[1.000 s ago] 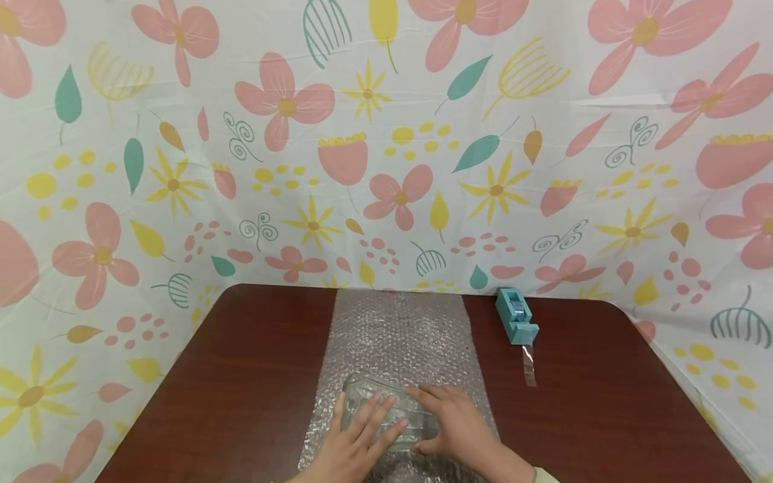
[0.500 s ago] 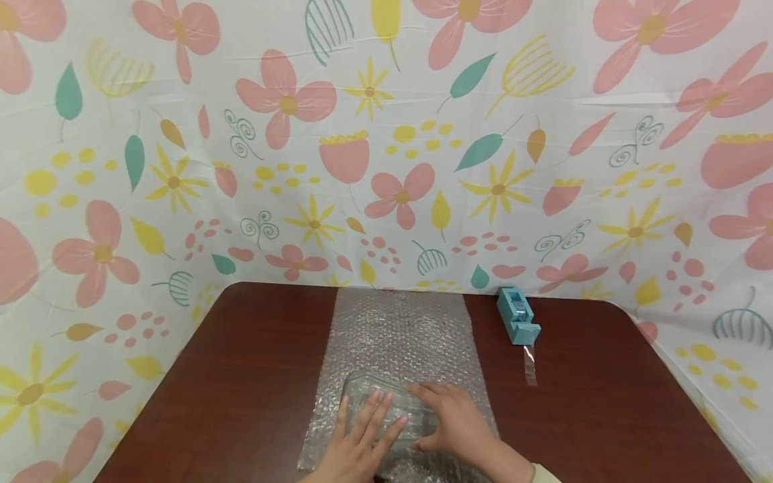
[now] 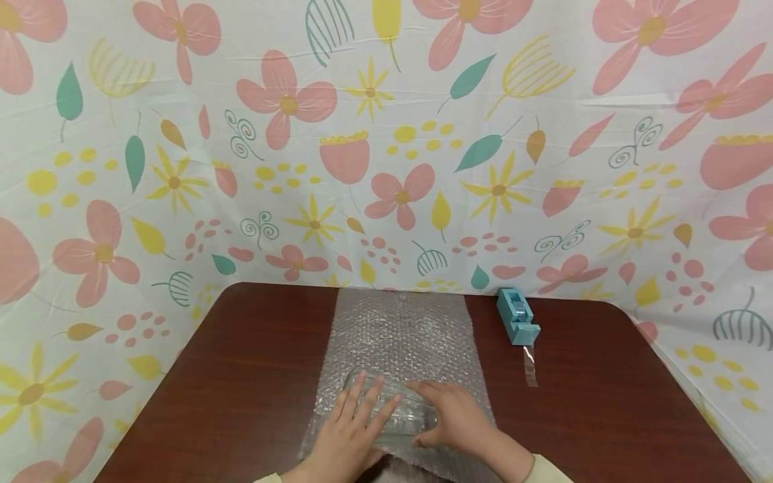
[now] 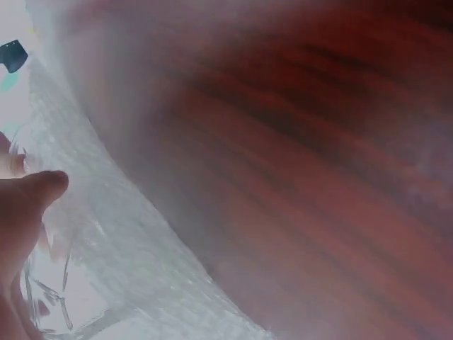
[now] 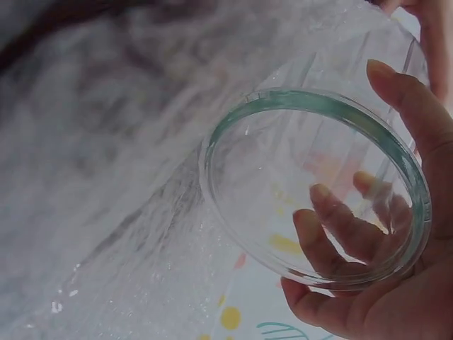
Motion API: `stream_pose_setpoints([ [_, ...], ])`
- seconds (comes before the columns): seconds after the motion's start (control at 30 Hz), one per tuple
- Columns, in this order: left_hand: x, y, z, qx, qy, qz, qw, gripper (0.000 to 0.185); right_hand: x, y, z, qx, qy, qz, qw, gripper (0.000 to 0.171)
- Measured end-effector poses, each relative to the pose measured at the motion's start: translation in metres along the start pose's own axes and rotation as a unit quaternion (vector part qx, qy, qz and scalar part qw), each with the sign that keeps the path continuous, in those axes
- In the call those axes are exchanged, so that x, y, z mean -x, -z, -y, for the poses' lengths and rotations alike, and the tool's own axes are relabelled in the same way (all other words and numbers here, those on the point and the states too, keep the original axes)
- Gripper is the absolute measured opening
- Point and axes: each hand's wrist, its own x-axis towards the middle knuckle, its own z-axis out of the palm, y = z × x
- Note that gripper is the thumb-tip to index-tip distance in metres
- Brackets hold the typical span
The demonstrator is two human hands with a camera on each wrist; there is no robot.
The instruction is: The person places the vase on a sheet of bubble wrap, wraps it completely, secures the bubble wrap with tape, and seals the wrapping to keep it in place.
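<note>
A clear glass vase (image 3: 410, 421) lies on its side on a long sheet of bubble wrap (image 3: 401, 335). My left hand (image 3: 345, 429) rests on its left part with fingers spread and mostly straight. Around the right end, my right hand (image 3: 464, 424) grips the glass with bent fingers and thumb. The right wrist view shows the vase's round, greenish rim (image 5: 318, 105), with several fingers seen through the glass. In the left wrist view, the left thumb (image 4: 42, 190) is over the wrap; the other fingers are mostly out of sight.
A light blue tape dispenser (image 3: 517, 315) stands at the back right of the dark brown table (image 3: 241, 389), a strip of clear tape (image 3: 530, 365) hanging from its front. Behind the table hangs a flower-patterned cloth (image 3: 398, 134).
My left hand has slid slightly forward on the vase. The bubble wrap's near edge has shifted up toward the glass, baring table below it. My right hand has hardly moved.
</note>
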Motion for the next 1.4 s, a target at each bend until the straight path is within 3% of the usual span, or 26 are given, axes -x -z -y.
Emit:
stream_pose_setpoints([
  [0.13, 0.000, 0.001, 0.005, 0.024, -0.015, 0.010, 0.9996, 0.104, 0.000, 0.000, -0.001, -0.009, -0.005, 0.006, 1.000, 0.087],
  [0.3, -0.001, 0.004, 0.011, 0.059, -0.038, 0.027, 0.9972, 0.091, 0.001, 0.001, 0.000, -0.027, -0.003, 0.022, 0.999, 0.088],
  [0.53, -0.001, 0.005, 0.021, 0.091, -0.056, 0.064, 0.9922, 0.095, 0.001, 0.004, 0.001, -0.066, -0.019, 0.047, 0.997, 0.086],
  [0.87, 0.000, 0.001, 0.031, 0.094, -0.077, 0.030, 0.9922, 0.102, -0.008, 0.013, -0.004, -0.139, -0.015, 0.104, 0.985, 0.084],
  [1.4, -0.010, 0.003, 0.032, 0.054, -0.089, 0.048, 0.9934, 0.090, -0.016, 0.018, -0.010, -0.131, -0.020, 0.144, 0.981, 0.087],
])
